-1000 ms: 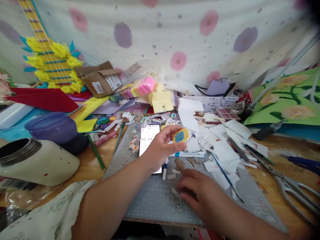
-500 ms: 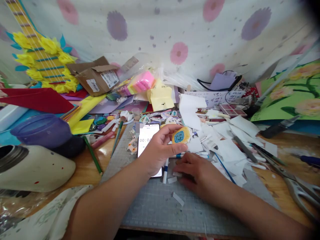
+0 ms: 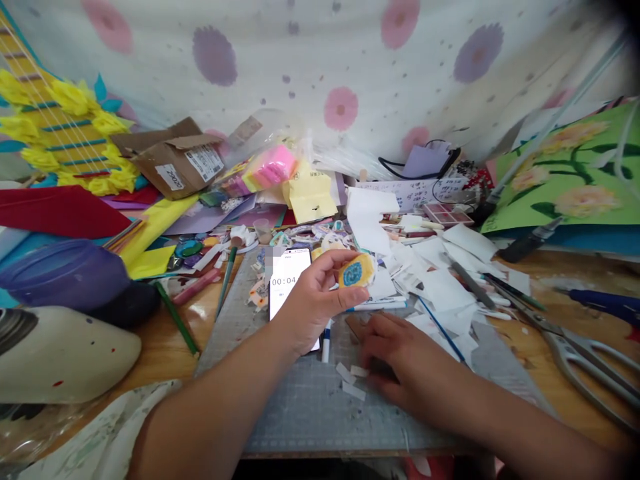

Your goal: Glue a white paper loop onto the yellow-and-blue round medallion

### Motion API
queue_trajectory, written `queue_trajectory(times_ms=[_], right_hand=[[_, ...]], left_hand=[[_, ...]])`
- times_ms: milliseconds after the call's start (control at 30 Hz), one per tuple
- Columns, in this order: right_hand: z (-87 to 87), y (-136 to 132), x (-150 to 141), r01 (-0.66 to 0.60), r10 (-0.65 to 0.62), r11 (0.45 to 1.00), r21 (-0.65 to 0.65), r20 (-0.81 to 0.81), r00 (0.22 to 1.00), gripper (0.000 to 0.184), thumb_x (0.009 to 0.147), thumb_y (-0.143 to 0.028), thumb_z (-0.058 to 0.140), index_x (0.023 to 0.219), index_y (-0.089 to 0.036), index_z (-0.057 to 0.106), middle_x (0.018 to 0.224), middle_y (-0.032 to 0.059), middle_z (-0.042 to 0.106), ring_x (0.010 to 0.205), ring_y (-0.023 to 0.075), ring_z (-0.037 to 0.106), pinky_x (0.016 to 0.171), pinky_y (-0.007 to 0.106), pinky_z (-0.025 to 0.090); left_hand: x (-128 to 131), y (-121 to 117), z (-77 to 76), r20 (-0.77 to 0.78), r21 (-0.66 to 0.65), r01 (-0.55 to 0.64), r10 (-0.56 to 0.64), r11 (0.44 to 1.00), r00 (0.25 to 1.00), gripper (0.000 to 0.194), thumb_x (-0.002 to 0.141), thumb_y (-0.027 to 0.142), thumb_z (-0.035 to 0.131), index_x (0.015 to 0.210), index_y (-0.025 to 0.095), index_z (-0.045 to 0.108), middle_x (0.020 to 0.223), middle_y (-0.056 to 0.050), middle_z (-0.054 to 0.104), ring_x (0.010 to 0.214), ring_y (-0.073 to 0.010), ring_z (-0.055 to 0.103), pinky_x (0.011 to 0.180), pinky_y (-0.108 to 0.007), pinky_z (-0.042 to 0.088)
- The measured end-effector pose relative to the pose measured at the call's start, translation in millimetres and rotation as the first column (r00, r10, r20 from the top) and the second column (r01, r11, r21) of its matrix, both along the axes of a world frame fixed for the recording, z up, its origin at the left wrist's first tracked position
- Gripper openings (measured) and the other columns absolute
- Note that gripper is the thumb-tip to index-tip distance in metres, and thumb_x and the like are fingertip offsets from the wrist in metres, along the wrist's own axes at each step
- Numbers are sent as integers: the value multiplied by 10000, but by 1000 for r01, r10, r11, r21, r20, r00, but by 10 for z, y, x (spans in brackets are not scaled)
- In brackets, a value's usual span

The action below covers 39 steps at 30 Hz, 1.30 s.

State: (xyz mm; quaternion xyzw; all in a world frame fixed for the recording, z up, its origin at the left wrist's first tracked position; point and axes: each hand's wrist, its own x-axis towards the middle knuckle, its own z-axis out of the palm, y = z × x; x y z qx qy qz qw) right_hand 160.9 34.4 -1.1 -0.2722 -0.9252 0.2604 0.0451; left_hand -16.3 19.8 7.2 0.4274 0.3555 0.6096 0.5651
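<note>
Head cam: my left hand (image 3: 305, 303) pinches a small round yellow-and-blue paper disc (image 3: 356, 272) above the grey cutting mat (image 3: 310, 407), by the phone w/ timer (image 3: 287, 287). My right hand (image 3: 400, 357) lies flat, fingers spread on white paper scraps (image 3: 353, 380). Risk, imo: scraps scatter if that palm drags.

A small round yellow paper piece with a blue patterned centre (image 3: 356, 272) is held raised above the grey gridded cutting mat (image 3: 310, 407), face turned toward the camera, slightly tilted. Small white paper strips (image 3: 350, 380) are seen lying flat on the mat, close together, beside a partly covered brown cardboard scrap (image 3: 356, 325).
</note>
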Motion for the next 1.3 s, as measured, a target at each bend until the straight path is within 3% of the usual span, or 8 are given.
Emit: queue_trajectory(times_ms=[200,433,600,767,1067,1133,1300], right_hand=[[-26,-64,-2,-10,10,997,82,4,1000,92,769,-108,591,730,-187,617,862,32,571,860,205,512,796,345,404],[11,7,142,97,-125,974,-204,-132,983,148,761,-50,561,714,-190,569,842,3,537,782,147,530,701,262,419],[7,10,201,188,-245,942,-277,-186,952,177,752,-20,512,703,-191,520,799,-4,518,731,146,515,660,264,396],[-11,1,220,244,-365,863,-442,-213,906,107,799,-116,499,730,-194,525,709,-7,532,676,161,483,614,275,370],[11,23,346,172,-399,710,-683,-190,897,80,796,-240,504,727,-201,492,684,-13,552,637,145,510,586,255,401],[58,21,394,195,-399,717,-669,-165,902,79,795,-244,510,730,-200,511,698,-2,576,662,158,529,605,268,409],[231,26,552,316,-426,830,-460,-158,891,75,791,-236,545,727,-208,572,764,19,634,697,175,554,610,280,414]], left_hand=[[9,3,-8,-5,-8,-12,12,1000,1000,375,655,166,779,992,246,636,1016,5,611,954,-162,529,829,-278,411],[41,-33,18,58,-90,32,-27,995,998,360,646,225,786,975,249,644,975,2,587,750,-133,553,667,-280,463],[139,-116,-5,206,-144,154,-123,977,971,377,645,262,784,992,254,636,956,8,523,722,-133,544,629,-307,499],[221,-170,-49,254,-170,305,-257,937,932,386,643,271,785,993,237,627,903,-2,524,735,-158,551,665,-375,522],[230,-151,-68,205,-228,362,-318,904,925,395,628,272,798,979,235,621,900,-8,540,764,-162,553,710,-394,506],[225,-148,-63,190,-235,361,-321,903,928,404,622,274,802,983,238,624,917,-9,543,771,-164,552,731,-407,494],[206,-138,-57,84,-198,309,-298,930,951,413,625,242,803,1000,252,628,910,-7,560,749,-146,537,697,-316,443]])
